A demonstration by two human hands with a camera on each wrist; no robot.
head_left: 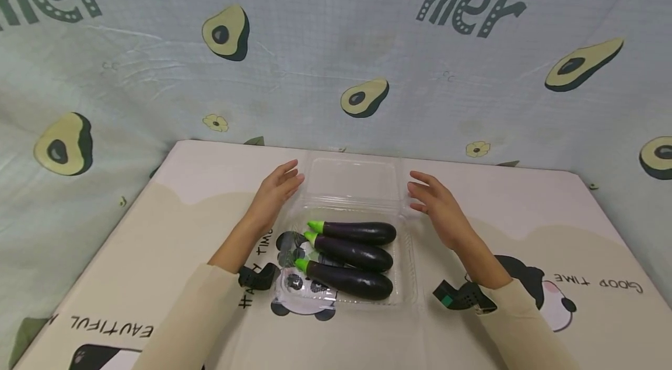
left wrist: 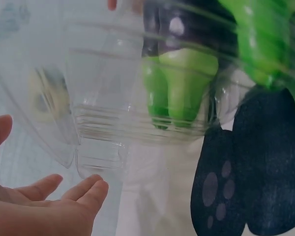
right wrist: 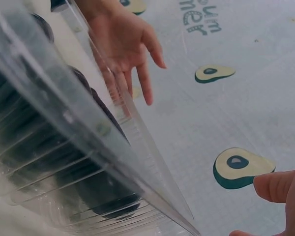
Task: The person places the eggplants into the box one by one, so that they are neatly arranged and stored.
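A clear plastic clamshell box (head_left: 411, 268) lies on the table with its lid (head_left: 352, 180) folded back toward the wall. Inside the tray are three dark purple eggplants with bright green stem ends: a rear one (head_left: 362, 232), a middle one (head_left: 357, 254) and a front one (head_left: 349, 281). My left hand (head_left: 273, 195) is just left of the lid, fingers extended and holding nothing. On the lid's other side, my right hand (head_left: 440, 212) has its fingers spread and slightly bent, also holding nothing. In the left wrist view, green stem ends (left wrist: 184, 88) show through the clear wall.
The pale table (head_left: 199, 224) carries printed pandas and lettering, one panda lying partly under the box. Behind it hangs a cloth (head_left: 294, 37) printed with avocados. Each wrist wears a black camera, such as the left one (head_left: 258, 276).
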